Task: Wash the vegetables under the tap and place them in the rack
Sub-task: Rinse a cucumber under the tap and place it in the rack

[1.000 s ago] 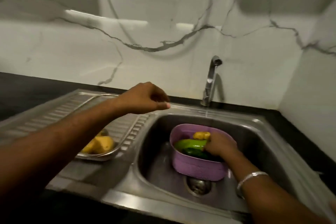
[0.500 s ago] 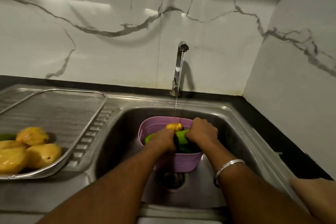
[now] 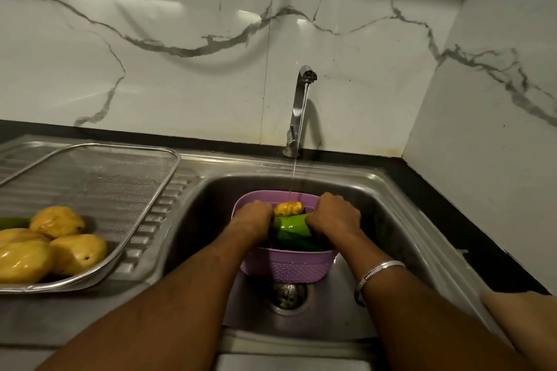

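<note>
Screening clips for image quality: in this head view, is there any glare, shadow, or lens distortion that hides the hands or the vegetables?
Head view: dim and warm, with glare streaks on the marble wall; the counter edge bows from the wide angle; the tap casts a soft shadow; left hand, right hand and green vegetable stay sharp enough, the basket's inside dark.

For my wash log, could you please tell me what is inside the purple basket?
The purple basket holds a green vegetable, gripped by both hands, left and right, and a yellow one. Anything beneath is hidden.
</note>
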### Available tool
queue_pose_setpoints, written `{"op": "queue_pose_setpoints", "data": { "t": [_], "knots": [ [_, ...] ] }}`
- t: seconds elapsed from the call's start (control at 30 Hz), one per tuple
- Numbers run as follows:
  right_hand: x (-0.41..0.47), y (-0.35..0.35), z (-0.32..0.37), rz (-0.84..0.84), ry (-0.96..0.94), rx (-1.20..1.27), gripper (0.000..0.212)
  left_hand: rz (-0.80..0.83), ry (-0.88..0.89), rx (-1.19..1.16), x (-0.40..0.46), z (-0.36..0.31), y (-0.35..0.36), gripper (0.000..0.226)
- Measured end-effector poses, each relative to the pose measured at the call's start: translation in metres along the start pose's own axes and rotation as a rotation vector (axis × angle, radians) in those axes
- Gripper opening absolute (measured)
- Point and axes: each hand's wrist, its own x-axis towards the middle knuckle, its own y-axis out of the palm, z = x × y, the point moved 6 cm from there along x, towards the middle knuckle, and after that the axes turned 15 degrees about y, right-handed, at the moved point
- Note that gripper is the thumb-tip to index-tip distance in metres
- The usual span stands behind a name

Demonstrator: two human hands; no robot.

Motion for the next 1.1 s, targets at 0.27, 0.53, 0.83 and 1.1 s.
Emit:
{"op": "queue_pose_setpoints", "data": {
  "t": [0.27,0.53,0.83,1.1],
  "knots": [
    [0.002,0.005,-0.001,0.188,0.009,0.476,0.029,-0.336,0.162,-0.380,-0.005,-0.008,-0.040,0.036],
    [-0.015,-0.012,0.020,0.562,-0.121,1.027,0.014,-0.765,0.148,-0.923,-0.004,-0.022,-0.070,0.020],
    [-0.012,0.024,0.011,0.512,-0.006,0.871,0.015,-0.528,-0.100,-1.458,0.038,-0.056,-0.029,0.023],
    [-0.011,0.030,0.023,0.774,0.003,1.020,0.010,-0.490,-0.006,-1.883,0.029,-0.055,-0.038,0.037]
  ]
}}
